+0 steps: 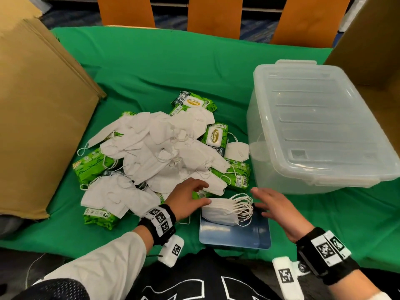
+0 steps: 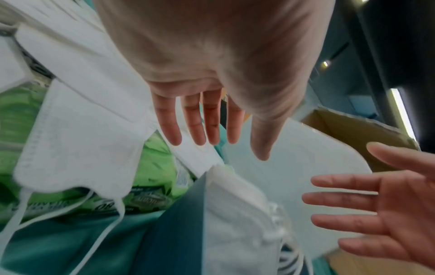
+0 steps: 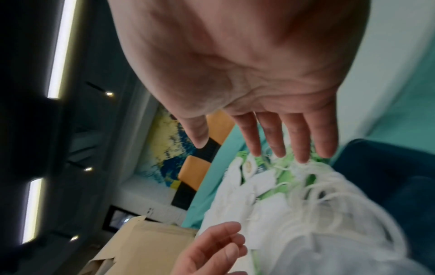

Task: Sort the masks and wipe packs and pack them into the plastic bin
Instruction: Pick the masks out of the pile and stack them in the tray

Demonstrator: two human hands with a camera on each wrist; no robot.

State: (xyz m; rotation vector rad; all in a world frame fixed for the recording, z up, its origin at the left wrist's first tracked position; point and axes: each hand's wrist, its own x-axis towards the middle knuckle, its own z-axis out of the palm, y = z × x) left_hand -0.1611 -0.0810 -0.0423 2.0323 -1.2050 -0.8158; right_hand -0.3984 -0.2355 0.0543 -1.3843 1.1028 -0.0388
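Green cloth (image 1: 151, 68) covers the table, with cardboard (image 1: 36, 118) standing at the left and a clear plastic bin (image 1: 320, 126), lid on, at the right. Between them lies a jumbled heap of white masks (image 1: 164, 152) mixed with green wipe packs (image 1: 93, 164). Nearer the person, a small stack of masks (image 1: 223, 210) sits squared on a blue board (image 1: 236, 233), ear loops fanned to the right.

The left hand (image 1: 188, 197) hovers at the near edge of the heap, fingers straight and slightly spread, holding nothing. The right hand (image 1: 275, 207) hovers just right of the stack, fingers apart and empty, near the loops.

The step looks like building the mask stack. To do it well, each mask should probably be lifted singly by its body, since loops in the heap appear tangled and could drag neighbours along. The right hand could steady the stack while the left lays the next mask flat, edges matched, loops to the same side. The lid must come off before packing.
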